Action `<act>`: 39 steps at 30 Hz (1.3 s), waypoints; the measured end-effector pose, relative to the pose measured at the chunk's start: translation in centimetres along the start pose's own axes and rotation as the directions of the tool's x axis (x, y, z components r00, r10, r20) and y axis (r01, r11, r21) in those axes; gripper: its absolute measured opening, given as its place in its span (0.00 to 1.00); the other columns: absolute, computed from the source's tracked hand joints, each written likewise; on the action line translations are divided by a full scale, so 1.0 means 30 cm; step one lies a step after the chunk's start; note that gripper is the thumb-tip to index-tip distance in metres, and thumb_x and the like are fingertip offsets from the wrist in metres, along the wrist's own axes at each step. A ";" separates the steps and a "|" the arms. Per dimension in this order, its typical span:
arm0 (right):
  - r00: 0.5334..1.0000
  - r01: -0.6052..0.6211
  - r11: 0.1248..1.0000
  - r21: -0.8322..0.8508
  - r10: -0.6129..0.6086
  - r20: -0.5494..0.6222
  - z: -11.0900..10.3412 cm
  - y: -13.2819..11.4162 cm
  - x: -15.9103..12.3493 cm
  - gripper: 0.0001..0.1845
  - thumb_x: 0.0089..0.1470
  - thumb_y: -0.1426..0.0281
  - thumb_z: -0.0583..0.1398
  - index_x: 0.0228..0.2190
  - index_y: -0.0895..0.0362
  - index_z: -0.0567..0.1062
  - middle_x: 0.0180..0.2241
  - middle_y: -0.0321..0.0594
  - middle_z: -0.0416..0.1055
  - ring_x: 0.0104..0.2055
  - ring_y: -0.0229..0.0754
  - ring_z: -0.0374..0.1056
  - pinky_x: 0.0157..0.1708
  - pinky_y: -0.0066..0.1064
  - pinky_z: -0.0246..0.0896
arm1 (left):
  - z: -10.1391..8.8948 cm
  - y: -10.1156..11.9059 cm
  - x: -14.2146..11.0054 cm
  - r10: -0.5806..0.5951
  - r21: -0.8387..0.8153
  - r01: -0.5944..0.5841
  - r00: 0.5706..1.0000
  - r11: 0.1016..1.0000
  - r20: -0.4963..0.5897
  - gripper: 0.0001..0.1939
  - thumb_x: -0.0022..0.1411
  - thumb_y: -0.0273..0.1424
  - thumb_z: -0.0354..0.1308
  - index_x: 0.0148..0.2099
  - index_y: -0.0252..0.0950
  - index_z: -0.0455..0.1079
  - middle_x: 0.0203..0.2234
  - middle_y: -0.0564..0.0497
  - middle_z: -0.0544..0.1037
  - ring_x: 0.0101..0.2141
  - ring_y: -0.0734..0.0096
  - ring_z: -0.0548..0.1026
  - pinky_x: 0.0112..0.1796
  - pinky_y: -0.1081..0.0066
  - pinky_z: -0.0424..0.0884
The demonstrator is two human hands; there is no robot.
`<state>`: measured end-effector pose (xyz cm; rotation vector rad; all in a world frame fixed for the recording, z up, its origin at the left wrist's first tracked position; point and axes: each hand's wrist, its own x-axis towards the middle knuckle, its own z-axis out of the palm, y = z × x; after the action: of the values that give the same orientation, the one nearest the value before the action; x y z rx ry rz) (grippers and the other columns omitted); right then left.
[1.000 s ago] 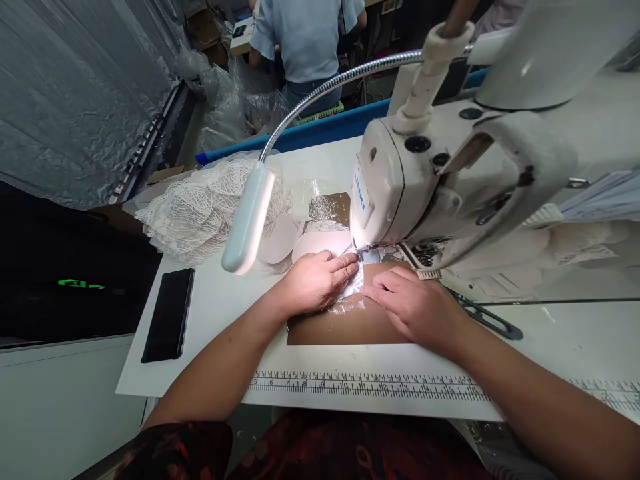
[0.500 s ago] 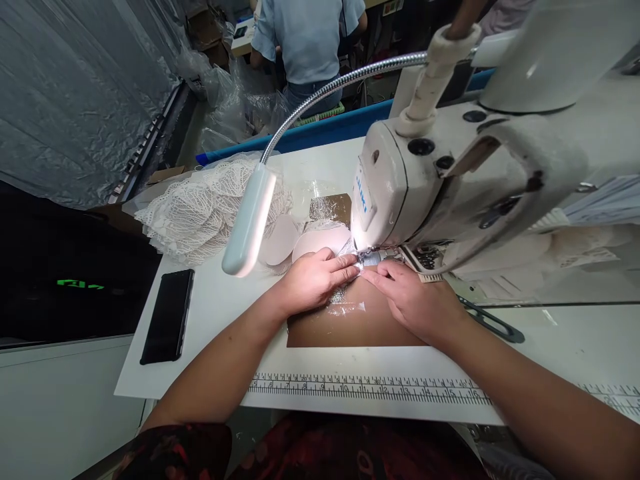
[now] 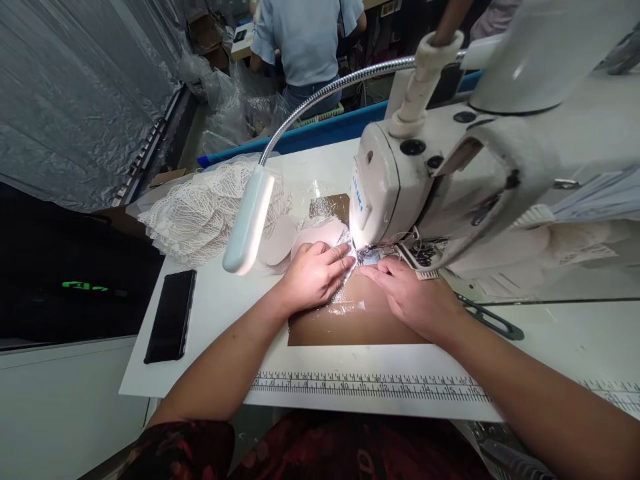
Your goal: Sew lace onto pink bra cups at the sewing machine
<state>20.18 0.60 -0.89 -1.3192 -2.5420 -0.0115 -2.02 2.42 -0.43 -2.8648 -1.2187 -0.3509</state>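
My left hand [image 3: 317,275] lies with outstretched fingers on a small piece of white lace [image 3: 346,287], pressing it down beside the needle area of a white sewing machine [image 3: 383,190]. At the right of the needle, my right hand [image 3: 413,293] rests on the machine bed, its index finger stretched toward the lace edge and the other fingers partly curled. Whether anything lies under the right fingers is hidden. Beneath both hands is a brown sheet [image 3: 360,330]. Just behind my left hand lie pale pink rounded pads [image 3: 277,240] with lace around them.
Piled white lace [image 3: 200,213] is at the back left, behind a lit gooseneck lamp [image 3: 249,220]. A black phone [image 3: 171,317] lies left. A ruler strip [image 3: 370,385] runs along the front edge. Dark scissors-like handles [image 3: 493,319] lie right. Another person [image 3: 305,47] sits beyond.
My left hand has shifted slightly left, drawing back from the needle, and more lace shows beside its fingertips. My right hand stays almost in place. The whole view has shifted slightly.
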 end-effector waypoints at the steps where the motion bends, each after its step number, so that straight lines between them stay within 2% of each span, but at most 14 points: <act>1: 1.000 -0.004 1.000 0.001 0.004 0.002 -0.002 -0.001 0.000 0.27 0.48 0.81 0.52 0.46 0.50 0.76 0.30 0.38 0.70 0.27 0.38 0.58 0.27 0.32 0.46 | -0.001 0.001 0.001 -0.001 0.001 0.001 1.000 1.000 0.002 0.20 0.67 0.35 0.45 0.56 0.37 0.66 0.53 0.43 0.71 0.43 0.59 0.67 0.42 0.59 0.62; 4: 1.000 0.012 1.000 0.011 -0.012 -0.013 -0.008 0.001 -0.004 0.26 0.48 0.80 0.53 0.45 0.49 0.76 0.32 0.38 0.72 0.28 0.39 0.59 0.27 0.32 0.47 | -0.011 0.009 0.003 -0.026 0.015 0.026 0.999 1.000 0.019 0.20 0.67 0.36 0.45 0.57 0.36 0.66 0.52 0.41 0.71 0.49 0.54 0.65 0.46 0.55 0.61; 6: 0.999 0.033 0.999 0.003 -0.033 -0.029 -0.012 0.004 -0.008 0.25 0.49 0.79 0.53 0.45 0.49 0.77 0.33 0.39 0.73 0.28 0.40 0.60 0.27 0.32 0.47 | -0.031 0.022 0.000 -0.084 0.033 0.082 0.995 0.996 0.059 0.22 0.67 0.39 0.45 0.57 0.34 0.65 0.53 0.39 0.69 0.52 0.51 0.63 0.47 0.55 0.62; 10: 1.000 0.025 0.999 -0.029 -0.025 -0.004 -0.027 0.010 -0.011 0.21 0.52 0.77 0.52 0.44 0.52 0.77 0.30 0.40 0.74 0.26 0.41 0.60 0.26 0.31 0.47 | -0.103 0.057 -0.021 -0.189 0.010 0.191 0.967 0.982 0.173 0.27 0.64 0.46 0.47 0.56 0.32 0.65 0.53 0.38 0.69 0.48 0.52 0.67 0.44 0.57 0.67; 13: 1.000 0.023 1.000 -0.006 -0.023 0.017 -0.037 0.011 -0.008 0.22 0.53 0.77 0.51 0.44 0.53 0.77 0.31 0.39 0.75 0.25 0.39 0.60 0.25 0.31 0.47 | -0.153 0.077 -0.042 -0.160 -0.109 0.191 0.957 0.976 0.244 0.25 0.64 0.46 0.48 0.53 0.33 0.68 0.47 0.41 0.73 0.45 0.56 0.70 0.44 0.60 0.69; 15: 1.000 0.014 1.000 0.017 -0.014 0.027 -0.042 0.012 -0.005 0.20 0.53 0.76 0.51 0.43 0.53 0.77 0.31 0.39 0.75 0.25 0.39 0.60 0.25 0.31 0.48 | -0.167 0.087 -0.050 -0.107 -0.215 0.162 0.963 0.963 0.248 0.24 0.64 0.46 0.49 0.52 0.34 0.68 0.44 0.43 0.75 0.44 0.60 0.71 0.43 0.63 0.70; 17: 0.999 -0.013 0.999 0.038 0.011 0.041 -0.046 0.013 -0.002 0.18 0.55 0.74 0.50 0.40 0.53 0.77 0.30 0.39 0.75 0.25 0.40 0.61 0.25 0.31 0.48 | -0.163 0.100 -0.050 -0.057 -0.287 0.121 0.973 0.950 0.223 0.24 0.62 0.47 0.51 0.50 0.34 0.70 0.42 0.43 0.75 0.43 0.61 0.72 0.42 0.64 0.71; 20: 0.997 -0.031 0.996 0.083 0.025 0.069 -0.051 0.017 -0.002 0.17 0.57 0.72 0.50 0.40 0.52 0.76 0.30 0.39 0.75 0.26 0.40 0.63 0.25 0.30 0.49 | -0.129 0.126 -0.041 -0.011 -0.299 0.068 0.982 0.952 0.189 0.21 0.60 0.45 0.54 0.45 0.33 0.72 0.41 0.43 0.75 0.41 0.60 0.72 0.41 0.63 0.70; 22: 0.997 -0.025 0.993 0.119 0.016 0.075 -0.052 0.021 -0.003 0.16 0.57 0.71 0.50 0.41 0.51 0.75 0.31 0.38 0.75 0.28 0.40 0.64 0.26 0.30 0.50 | -0.100 0.141 -0.034 -0.025 -0.270 0.072 0.985 0.960 0.170 0.15 0.63 0.39 0.52 0.39 0.34 0.73 0.37 0.44 0.75 0.38 0.63 0.72 0.40 0.64 0.70; 25: 0.996 -0.021 0.988 0.155 0.007 0.092 -0.051 0.029 -0.005 0.15 0.56 0.71 0.52 0.42 0.51 0.74 0.34 0.37 0.75 0.29 0.39 0.65 0.26 0.29 0.51 | -0.072 0.148 -0.028 -0.080 -0.271 0.114 0.987 0.956 0.136 0.15 0.66 0.33 0.47 0.33 0.34 0.72 0.31 0.46 0.75 0.34 0.66 0.71 0.38 0.66 0.68; 30: 0.991 0.041 0.964 0.264 -0.073 0.114 -0.037 0.037 -0.010 0.17 0.54 0.73 0.54 0.45 0.54 0.73 0.40 0.40 0.74 0.29 0.38 0.67 0.27 0.29 0.54 | -0.074 0.132 -0.030 -0.077 -0.372 0.117 0.990 0.921 0.120 0.12 0.66 0.31 0.49 0.34 0.33 0.70 0.30 0.48 0.75 0.35 0.68 0.71 0.39 0.68 0.68; 34: 0.981 0.142 0.932 0.334 -0.177 0.076 -0.020 0.037 -0.020 0.11 0.57 0.70 0.54 0.35 0.55 0.76 0.34 0.40 0.75 0.33 0.39 0.68 0.31 0.29 0.57 | -0.076 0.125 -0.027 -0.072 -0.351 0.111 0.990 0.930 0.124 0.14 0.66 0.35 0.48 0.34 0.33 0.70 0.31 0.47 0.74 0.34 0.69 0.71 0.37 0.69 0.67; 39: 0.973 0.201 0.934 0.296 -0.225 0.050 -0.021 0.036 -0.027 0.12 0.59 0.69 0.54 0.32 0.56 0.77 0.30 0.39 0.76 0.34 0.39 0.69 0.34 0.30 0.57 | -0.066 0.127 -0.024 -0.039 -0.198 0.066 0.990 0.978 0.137 0.15 0.67 0.35 0.46 0.46 0.33 0.69 0.47 0.44 0.73 0.41 0.62 0.71 0.40 0.64 0.67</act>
<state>21.64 0.49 -0.61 -0.9480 -2.6187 0.3657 -0.19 -0.94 1.66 -3.0765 -1.3576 -0.3063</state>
